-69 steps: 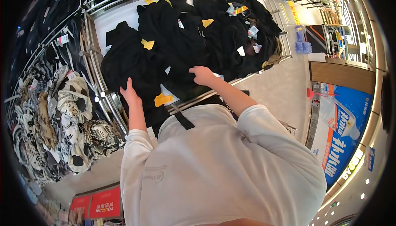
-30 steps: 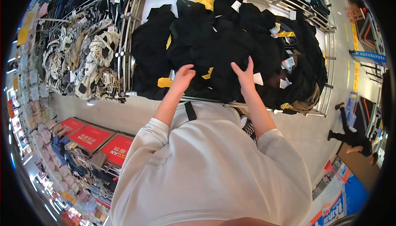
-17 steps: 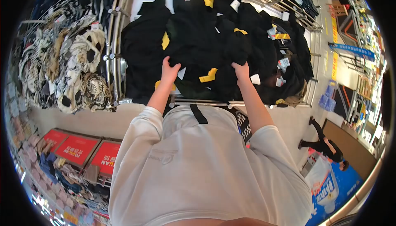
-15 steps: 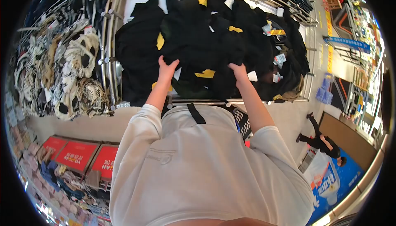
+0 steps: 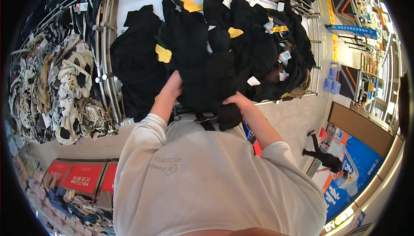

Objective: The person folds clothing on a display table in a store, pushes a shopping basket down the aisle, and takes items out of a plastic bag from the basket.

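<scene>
A black garment (image 5: 196, 63) lies lengthwise before me on the rack's pile, its near end hanging over the front rail against my shirt. On its left edge, my left hand (image 5: 173, 85) is closed, with the fingertips tucked out of sight in the dark cloth. My right hand (image 5: 238, 101) grips the right edge nearer to me, thumb and fingers pressed together. Other black garments (image 5: 138, 59) spread on both sides, with yellow tags (image 5: 163, 53) and white tags (image 5: 253, 81) among them. The garment's exact kind is hard to make out.
Metal rails (image 5: 105, 55) frame the display. Patterned clothes (image 5: 71, 81) hang at the left. Red signs (image 5: 84, 177) stand over more clothing at lower left. A person in black (image 5: 325, 156) stands at the right by a blue poster (image 5: 358, 171).
My hands have come closer together and drawn the black garment narrower. Its near end has moved toward me, over the front rail. The view has shifted slightly.
</scene>
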Motion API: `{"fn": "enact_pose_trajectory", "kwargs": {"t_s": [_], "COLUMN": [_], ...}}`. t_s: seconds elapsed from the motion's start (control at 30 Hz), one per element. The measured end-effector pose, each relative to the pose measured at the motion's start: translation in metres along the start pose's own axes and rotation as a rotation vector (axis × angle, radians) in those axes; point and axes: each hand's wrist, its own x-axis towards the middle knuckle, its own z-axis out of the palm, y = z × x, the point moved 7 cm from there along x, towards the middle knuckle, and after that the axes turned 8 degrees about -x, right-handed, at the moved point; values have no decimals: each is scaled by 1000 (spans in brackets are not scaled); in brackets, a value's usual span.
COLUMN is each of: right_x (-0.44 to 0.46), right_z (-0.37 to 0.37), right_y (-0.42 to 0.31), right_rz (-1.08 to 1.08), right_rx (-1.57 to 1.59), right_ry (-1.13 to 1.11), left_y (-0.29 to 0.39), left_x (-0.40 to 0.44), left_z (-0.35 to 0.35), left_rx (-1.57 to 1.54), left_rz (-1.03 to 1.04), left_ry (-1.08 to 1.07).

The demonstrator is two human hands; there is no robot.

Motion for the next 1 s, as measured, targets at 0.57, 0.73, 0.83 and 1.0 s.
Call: {"fn": "enact_pose_trajectory", "kwargs": {"t_s": [0.57,0.73,0.83,1.0], "right_x": [-180,-76,-49,-40], "right_z": [-245,-285,-275,-212], "right_y": [-40,-80,-51,-94], "right_rz": [-500,-332,-344,-592], "right_rx": [210,102,25,-832], "right_ry": [883,1100,1193,1623], "left_y": [26,34,46,71], "left_x": [-36,59,59,16], "left_z": [333,233,144,13], "left_rx": [344,1227,1318,1265], "left_rz": [153,626,688,815], "left_ry": [-658,25,214,717]}}
